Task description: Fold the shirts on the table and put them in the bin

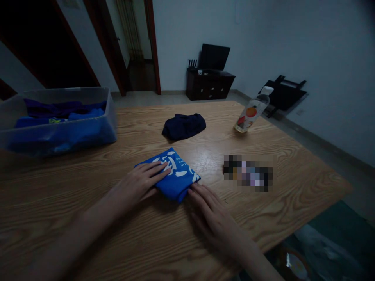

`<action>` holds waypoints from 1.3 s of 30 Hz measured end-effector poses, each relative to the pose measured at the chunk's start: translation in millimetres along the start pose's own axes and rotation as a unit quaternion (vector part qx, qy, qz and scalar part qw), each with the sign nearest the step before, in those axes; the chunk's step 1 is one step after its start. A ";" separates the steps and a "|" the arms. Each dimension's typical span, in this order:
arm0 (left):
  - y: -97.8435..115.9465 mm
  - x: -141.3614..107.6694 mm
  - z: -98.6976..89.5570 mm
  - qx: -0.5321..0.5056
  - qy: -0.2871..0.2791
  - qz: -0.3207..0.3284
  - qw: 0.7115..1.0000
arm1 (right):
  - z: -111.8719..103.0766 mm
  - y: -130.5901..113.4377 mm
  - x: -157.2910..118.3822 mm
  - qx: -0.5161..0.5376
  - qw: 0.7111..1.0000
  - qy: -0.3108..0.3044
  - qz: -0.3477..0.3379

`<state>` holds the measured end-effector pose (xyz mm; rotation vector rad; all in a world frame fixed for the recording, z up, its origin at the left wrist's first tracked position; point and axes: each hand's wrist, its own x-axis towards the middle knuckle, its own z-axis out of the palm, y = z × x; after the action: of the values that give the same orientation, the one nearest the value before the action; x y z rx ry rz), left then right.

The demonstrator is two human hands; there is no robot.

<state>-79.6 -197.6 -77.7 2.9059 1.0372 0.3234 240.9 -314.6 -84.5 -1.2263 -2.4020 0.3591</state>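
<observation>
A blue T-shirt [178, 171] with white print, folded into a small packet, lies on the wooden table in front of me. Across its left part rests my left hand [148, 177], fingers stretched out over the print and the thumb low at the near edge. My right hand [208, 205] is at the packet's near right corner, its fingers extended and the tips touching the cloth edge. The underside of the packet is hidden.
A clear plastic bin [109, 117] with blue and purple clothes stands at the left. Behind the packet lies a crumpled dark navy cloth [184, 127]. A bottle [252, 111] with a white cap and a blurred-out item [247, 173] are on the right, near the table's [316, 183] edge.
</observation>
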 end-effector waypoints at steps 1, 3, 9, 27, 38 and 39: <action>7.4 1.8 -3.6 0.002 0.004 0.005 1.000 | -0.2 -0.1 -0.5 0.004 1.000 0.001 0.006; 23.6 6.7 -9.3 -0.001 0.006 0.013 1.000 | -0.3 0.0 -0.8 0.012 1.000 0.002 0.010; 44.0 17.8 0.2 -0.011 -0.012 0.025 1.000 | -0.2 2.1 -2.8 0.041 0.999 0.015 -0.007; 55.4 12.6 -16.1 -0.429 0.081 -0.268 0.859 | -8.7 -1.8 -4.9 0.081 0.995 0.039 -0.031; 72.8 15.6 -24.6 -0.781 0.092 -0.421 0.452 | -12.9 2.1 -11.9 0.121 0.989 0.079 0.045; 73.8 15.2 -22.4 -0.800 0.074 -0.427 0.415 | -12.9 2.7 -12.9 0.123 0.988 0.085 0.041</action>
<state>-26.9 -246.0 -45.3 0.4812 0.9886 0.8041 255.8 -323.0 -77.4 -1.1934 -2.0963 0.5368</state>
